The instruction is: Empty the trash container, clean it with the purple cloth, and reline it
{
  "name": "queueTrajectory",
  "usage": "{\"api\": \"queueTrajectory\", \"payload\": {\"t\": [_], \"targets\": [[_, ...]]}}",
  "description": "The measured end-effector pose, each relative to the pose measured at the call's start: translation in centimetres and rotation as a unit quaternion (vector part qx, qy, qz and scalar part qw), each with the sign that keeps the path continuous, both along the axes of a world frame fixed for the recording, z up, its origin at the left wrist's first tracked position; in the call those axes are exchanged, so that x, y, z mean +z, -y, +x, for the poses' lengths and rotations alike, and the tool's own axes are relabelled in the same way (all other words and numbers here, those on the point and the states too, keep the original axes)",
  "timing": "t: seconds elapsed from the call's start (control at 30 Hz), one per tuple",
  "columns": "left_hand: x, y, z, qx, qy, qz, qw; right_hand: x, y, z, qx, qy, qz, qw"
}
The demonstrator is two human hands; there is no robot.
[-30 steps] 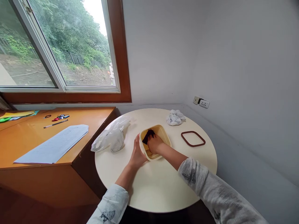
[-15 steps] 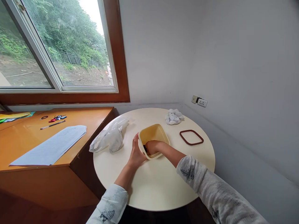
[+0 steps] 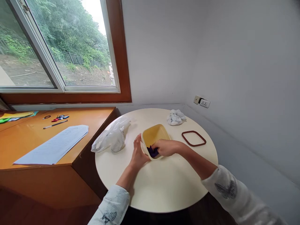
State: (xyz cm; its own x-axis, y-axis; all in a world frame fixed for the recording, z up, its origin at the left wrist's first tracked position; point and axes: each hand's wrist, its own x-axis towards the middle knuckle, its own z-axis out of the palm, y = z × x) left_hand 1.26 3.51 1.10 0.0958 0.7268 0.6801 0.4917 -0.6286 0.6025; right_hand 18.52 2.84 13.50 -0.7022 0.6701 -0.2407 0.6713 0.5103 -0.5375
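Observation:
A pale yellow square container (image 3: 156,133) sits on the round cream table (image 3: 164,184). My left hand (image 3: 138,153) presses against the container's left side, fingers curled around the wall. My right hand (image 3: 166,147) reaches into the near part of the container and is closed on a dark purple cloth (image 3: 152,152), pushed against the inside near corner.
A crumpled clear plastic bag (image 3: 110,139) lies left of the container. A white crumpled paper (image 3: 175,117) and a brown rectangular seal ring (image 3: 193,138) lie behind and to the right. A wooden desk (image 3: 35,147) with papers (image 3: 53,145) and a pen stands at left. A wall socket (image 3: 202,102) is at right.
My right hand has slid with the cloth from the far side of the container's inside to its near corner, and my right arm has swung to the right. My left hand stays on the wall.

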Motion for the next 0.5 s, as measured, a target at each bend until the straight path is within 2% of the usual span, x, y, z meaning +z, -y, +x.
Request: {"api": "queueTrajectory", "payload": {"t": [0.1,0.23,0.4,0.5], "targets": [[-0.2,0.0,0.0,-0.005,-0.007,0.008,1.0,1.3,1.6,0.9,-0.025,-0.024,0.0,0.999],[-0.1,-0.1,0.0,0.0,0.005,0.008,1.0,2.1,3.0,1.0,-0.035,0.006,0.021,0.999],[0.2,0.0,0.0,0.004,0.014,0.003,1.0,0.6,2.3,0.4,-0.04,0.069,0.071,0.994],[0.2,0.1,0.1,-0.006,0.002,0.008,1.0,-0.8,1.2,-0.3,-0.054,0.133,0.061,0.988]]}}
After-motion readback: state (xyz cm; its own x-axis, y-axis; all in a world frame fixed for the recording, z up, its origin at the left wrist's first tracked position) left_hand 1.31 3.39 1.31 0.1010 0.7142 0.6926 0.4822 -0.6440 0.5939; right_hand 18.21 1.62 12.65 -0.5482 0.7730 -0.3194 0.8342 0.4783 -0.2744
